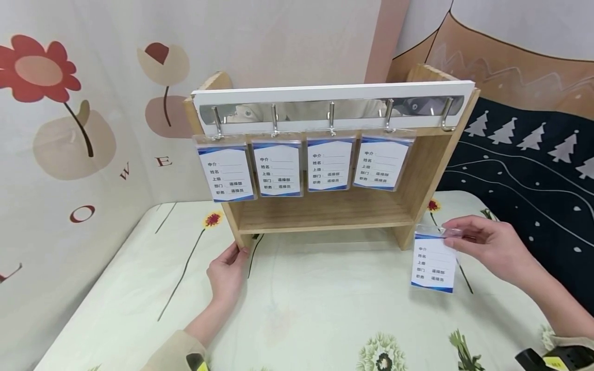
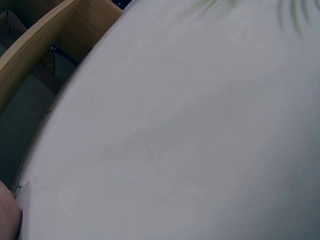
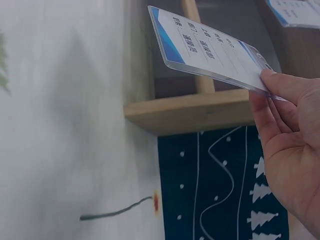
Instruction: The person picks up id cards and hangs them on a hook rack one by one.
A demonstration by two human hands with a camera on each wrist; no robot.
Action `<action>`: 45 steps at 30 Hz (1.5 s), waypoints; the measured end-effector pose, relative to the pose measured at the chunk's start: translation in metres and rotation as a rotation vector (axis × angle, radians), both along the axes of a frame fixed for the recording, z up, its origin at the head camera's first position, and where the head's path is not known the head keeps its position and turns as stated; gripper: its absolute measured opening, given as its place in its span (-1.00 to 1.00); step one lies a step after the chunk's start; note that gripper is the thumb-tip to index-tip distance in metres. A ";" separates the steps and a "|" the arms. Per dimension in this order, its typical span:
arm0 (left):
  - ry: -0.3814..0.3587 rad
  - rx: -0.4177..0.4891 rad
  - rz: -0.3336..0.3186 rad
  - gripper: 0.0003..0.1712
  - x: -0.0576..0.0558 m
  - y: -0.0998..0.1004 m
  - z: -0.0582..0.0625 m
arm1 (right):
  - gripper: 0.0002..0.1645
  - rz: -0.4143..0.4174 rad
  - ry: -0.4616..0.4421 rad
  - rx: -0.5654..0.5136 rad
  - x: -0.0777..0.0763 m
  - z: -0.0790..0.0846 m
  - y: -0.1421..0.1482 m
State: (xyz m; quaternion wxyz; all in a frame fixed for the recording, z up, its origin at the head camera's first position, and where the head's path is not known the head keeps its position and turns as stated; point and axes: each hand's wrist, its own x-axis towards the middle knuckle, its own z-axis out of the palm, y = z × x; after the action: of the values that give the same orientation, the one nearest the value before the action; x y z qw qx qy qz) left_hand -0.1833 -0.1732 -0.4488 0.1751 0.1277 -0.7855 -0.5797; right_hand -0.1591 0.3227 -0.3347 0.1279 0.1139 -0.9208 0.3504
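A clear-sleeved name badge (image 1: 434,262) with blue edging hangs upright from my right hand (image 1: 492,247). Thumb and fingers pinch it at its top edge, as the right wrist view also shows the badge (image 3: 210,50) tilted away from the hand (image 3: 295,125). My left hand (image 1: 227,273) holds the foot of the wooden shelf's (image 1: 325,208) left side; only a sliver of that hand (image 2: 7,215) shows in the left wrist view. Along the shelf's top front runs a white hook rail (image 1: 334,93). Several matching badges (image 1: 278,170) hang in a row from its metal hooks (image 1: 331,116).
The right-most hook (image 1: 447,113) stands beyond the last hanging badge. A pale flower-printed cloth (image 1: 306,309) covers the surface under the shelf. Behind are a printed curtain (image 1: 116,67) and a dark cloth with white trees (image 1: 524,175). A thin black cord (image 1: 252,257) lies near the shelf's left foot.
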 end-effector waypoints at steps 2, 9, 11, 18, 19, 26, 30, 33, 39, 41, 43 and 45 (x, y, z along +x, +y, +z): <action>0.000 0.000 0.002 -0.55 0.000 0.000 0.000 | -0.68 0.010 0.003 0.002 0.001 0.002 -0.003; 0.023 -0.001 0.000 -0.56 -0.001 0.000 -0.001 | -0.70 0.046 0.037 0.004 0.004 0.008 -0.014; 0.028 0.001 -0.001 -0.56 -0.001 0.000 -0.001 | -0.70 0.058 0.050 0.003 0.005 0.010 -0.017; 0.025 0.006 -0.004 -0.56 -0.001 0.000 -0.001 | -0.73 0.084 0.075 0.002 0.003 0.019 -0.025; 0.024 0.006 -0.003 -0.56 -0.001 0.000 -0.001 | -0.73 0.087 0.076 0.004 0.003 0.021 -0.026; 0.021 0.001 -0.007 -0.56 0.000 -0.001 -0.001 | -0.70 0.119 0.133 -0.001 -0.002 0.037 -0.033; 0.023 0.000 -0.009 -0.56 0.000 0.000 0.000 | -0.67 0.127 0.165 -0.016 -0.005 0.048 -0.034; 0.022 -0.003 -0.009 -0.56 0.000 0.000 0.000 | -0.67 0.125 0.192 -0.017 -0.007 0.056 -0.034; 0.013 0.000 -0.016 -0.55 0.001 0.000 0.000 | -0.63 0.130 0.269 -0.044 -0.011 0.070 -0.034; 0.010 0.006 -0.018 -0.55 0.001 0.000 0.001 | -0.61 0.124 0.289 -0.061 -0.012 0.074 -0.035; 0.008 0.007 -0.019 -0.55 0.001 0.000 0.001 | -0.60 0.102 0.314 -0.076 -0.012 0.078 -0.036; 0.007 0.005 -0.018 -0.55 0.001 0.000 0.001 | -0.59 0.063 0.336 -0.084 -0.012 0.082 -0.038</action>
State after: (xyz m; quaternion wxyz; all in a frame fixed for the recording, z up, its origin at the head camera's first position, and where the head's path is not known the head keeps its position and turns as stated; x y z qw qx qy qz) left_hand -0.1821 -0.1732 -0.4479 0.1722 0.1190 -0.7846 -0.5836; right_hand -0.1712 0.2847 -0.2522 0.2735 0.1942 -0.8670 0.3686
